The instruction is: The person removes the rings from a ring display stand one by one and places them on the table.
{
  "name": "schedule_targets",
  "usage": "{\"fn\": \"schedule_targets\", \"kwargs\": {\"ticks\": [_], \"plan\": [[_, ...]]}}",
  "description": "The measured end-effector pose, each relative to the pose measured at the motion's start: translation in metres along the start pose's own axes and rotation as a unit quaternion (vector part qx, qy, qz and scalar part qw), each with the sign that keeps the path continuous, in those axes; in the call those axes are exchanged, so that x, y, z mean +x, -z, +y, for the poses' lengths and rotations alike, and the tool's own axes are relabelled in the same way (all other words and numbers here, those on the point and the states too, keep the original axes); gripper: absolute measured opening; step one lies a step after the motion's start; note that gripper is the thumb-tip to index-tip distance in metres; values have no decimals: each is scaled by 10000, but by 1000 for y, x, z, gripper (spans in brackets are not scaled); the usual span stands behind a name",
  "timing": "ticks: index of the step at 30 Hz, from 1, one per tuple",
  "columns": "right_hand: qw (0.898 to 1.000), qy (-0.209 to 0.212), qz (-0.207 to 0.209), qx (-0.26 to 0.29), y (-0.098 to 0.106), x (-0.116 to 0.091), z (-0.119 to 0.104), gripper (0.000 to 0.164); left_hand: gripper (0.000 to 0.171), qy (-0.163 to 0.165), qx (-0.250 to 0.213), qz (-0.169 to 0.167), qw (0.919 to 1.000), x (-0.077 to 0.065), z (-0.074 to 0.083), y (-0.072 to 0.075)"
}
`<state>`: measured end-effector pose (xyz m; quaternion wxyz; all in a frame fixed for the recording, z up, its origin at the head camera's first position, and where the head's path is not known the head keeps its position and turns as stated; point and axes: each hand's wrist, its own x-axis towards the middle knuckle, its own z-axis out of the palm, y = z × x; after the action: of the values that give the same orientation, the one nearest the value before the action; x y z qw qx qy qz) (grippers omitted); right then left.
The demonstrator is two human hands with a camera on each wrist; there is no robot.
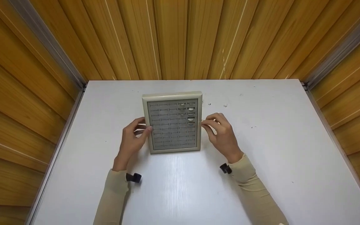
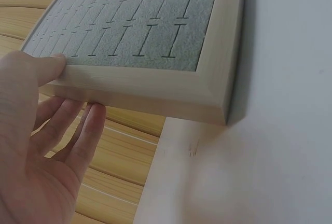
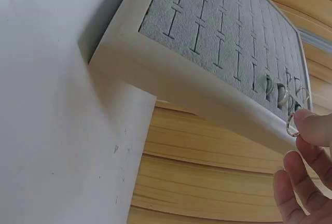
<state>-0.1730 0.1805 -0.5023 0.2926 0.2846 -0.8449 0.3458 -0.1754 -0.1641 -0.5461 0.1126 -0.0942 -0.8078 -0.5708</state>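
A ring display tray [image 1: 167, 151] with a pale wooden frame and grey slotted foam stands tilted up on the table in the head view. Several silvery rings [image 3: 282, 95] sit in slots toward its upper right. My left hand [image 1: 131, 140] holds the tray's left side, its thumb on the front of the frame and its fingers behind. Beside the right edge, my right hand [image 1: 225, 137] pinches a thin ring [image 3: 289, 125] between thumb and index finger. In the right wrist view that ring is close to the frame, near the filled slots.
The white table [image 1: 286, 131] carries small specks [image 1: 225, 105] behind and to the right of the tray. Wood-patterned panels [image 1: 170, 40] rise at the back and both sides. A small black device [image 1: 134, 178] is at each wrist.
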Motion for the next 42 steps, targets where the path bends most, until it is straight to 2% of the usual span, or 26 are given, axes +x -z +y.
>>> {"fn": "schedule_targets", "kwargs": {"ticks": [8,13,16,20,24,36,42], "plan": [[9996,-196,165,77,9,-1,19,6,41,32,-2,-18,10000,1,0,0],[9986,-469,220,142,14,-4,34,6,41,8,-19,12,10000,0,0,-1],[9977,-597,248,197,14,-5,44,6,41,-11,-23,74,10000,0,1,-1],[9964,-757,261,265,13,-8,54,6,41,120,39,116,9999,1,3,-2],[9949,-939,240,280,12,-12,62,7,40,68,16,78,9999,1,1,-2],[9830,-1818,-226,87,13,-23,84,5,42,-47,39,12,10000,0,-2,0],[9774,-2042,-544,24,14,-27,90,7,42,-101,23,21,9999,0,-3,0]]}}
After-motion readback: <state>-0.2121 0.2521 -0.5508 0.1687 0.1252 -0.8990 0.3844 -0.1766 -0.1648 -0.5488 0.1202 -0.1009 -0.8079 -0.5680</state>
